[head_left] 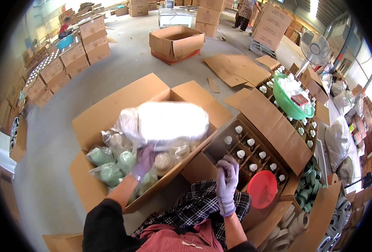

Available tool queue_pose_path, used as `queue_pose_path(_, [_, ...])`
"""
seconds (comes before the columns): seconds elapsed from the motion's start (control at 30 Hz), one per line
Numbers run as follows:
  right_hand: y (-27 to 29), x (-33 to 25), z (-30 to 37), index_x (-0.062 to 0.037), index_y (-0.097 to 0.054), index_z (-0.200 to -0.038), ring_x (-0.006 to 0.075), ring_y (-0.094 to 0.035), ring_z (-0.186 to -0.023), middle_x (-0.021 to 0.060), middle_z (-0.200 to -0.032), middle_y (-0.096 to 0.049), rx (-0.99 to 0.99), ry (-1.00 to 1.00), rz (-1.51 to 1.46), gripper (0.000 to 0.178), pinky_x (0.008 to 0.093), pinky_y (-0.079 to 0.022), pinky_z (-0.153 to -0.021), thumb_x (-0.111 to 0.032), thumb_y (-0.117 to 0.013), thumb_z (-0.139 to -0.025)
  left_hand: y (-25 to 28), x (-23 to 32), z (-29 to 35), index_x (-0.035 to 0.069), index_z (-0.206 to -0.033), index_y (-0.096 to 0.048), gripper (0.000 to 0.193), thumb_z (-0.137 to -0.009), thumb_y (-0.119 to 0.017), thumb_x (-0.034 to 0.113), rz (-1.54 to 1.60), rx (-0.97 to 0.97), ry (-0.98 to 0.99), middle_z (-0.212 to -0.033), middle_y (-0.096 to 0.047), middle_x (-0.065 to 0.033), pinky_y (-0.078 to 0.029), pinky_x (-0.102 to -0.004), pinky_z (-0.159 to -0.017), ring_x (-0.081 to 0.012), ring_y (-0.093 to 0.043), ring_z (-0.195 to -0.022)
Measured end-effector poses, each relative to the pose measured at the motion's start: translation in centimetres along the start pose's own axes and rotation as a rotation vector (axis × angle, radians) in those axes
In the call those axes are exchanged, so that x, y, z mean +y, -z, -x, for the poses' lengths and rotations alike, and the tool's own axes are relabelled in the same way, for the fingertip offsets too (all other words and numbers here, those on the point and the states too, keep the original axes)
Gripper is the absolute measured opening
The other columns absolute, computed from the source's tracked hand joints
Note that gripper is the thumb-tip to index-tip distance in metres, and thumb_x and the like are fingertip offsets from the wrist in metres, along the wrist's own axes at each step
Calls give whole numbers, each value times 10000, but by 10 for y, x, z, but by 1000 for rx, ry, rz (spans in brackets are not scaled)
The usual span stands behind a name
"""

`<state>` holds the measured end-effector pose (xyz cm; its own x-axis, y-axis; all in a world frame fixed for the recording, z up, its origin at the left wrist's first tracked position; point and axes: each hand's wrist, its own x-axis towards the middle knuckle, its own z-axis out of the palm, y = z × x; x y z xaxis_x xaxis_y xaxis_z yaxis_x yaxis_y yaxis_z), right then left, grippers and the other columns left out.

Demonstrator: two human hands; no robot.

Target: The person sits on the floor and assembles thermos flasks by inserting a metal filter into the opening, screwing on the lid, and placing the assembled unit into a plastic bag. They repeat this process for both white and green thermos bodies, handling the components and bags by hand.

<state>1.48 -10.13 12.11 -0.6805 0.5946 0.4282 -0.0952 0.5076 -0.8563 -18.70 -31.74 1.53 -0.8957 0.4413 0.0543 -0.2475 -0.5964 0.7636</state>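
Observation:
A bright white bundle in clear plastic [169,122], smeared by motion, is above an open cardboard box [118,94]. My left hand [144,161], in a pale purple glove, is closed at its near edge, with the fingertips hidden under it. Inside the box lie plastic bags of pale green rounded pieces [109,173] and cream-coloured ones [164,163]. My right hand [226,178], gloved alike, hovers apart from the bundle near a divided carton of white-capped bottles [240,154]. Its fingers are curled together; whether anything is inside them is hidden.
A red bowl [262,189] rests on the bottle carton. Behind stands a green basin [287,98] of white pieces. Boxes of green rings [307,185] and cream rolls [297,222] sit at the right. An open carton [176,42], a fan [315,48] and two people are farther off.

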Motion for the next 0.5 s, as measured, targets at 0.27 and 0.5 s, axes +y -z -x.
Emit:
queue_pose_path(0.27, [7,43,10,-35,-617,-1119,346,-581,-1074,156,-1135,-615,-310,-35,223,315,424,-455,-945,-74,-664,-809,83,-96,-226,34,-940,-686,216,-905,-552,199,-1326,384,-209,-968,-692,-235,-516,-433,-829,-366,-662,-908])
queue_pose_path(0.5, [-20,52,-14,-70,-636,-1102,316,-601,-1004,108,-1102,-641,-485,-1,384,302,425,-469,-890,-180,-685,-825,99,-94,-196,-10,-1223,-573,456,-870,-670,261,-1278,233,-260,-1199,-612,-281,-482,-457,-913,-421,-615,-1069])
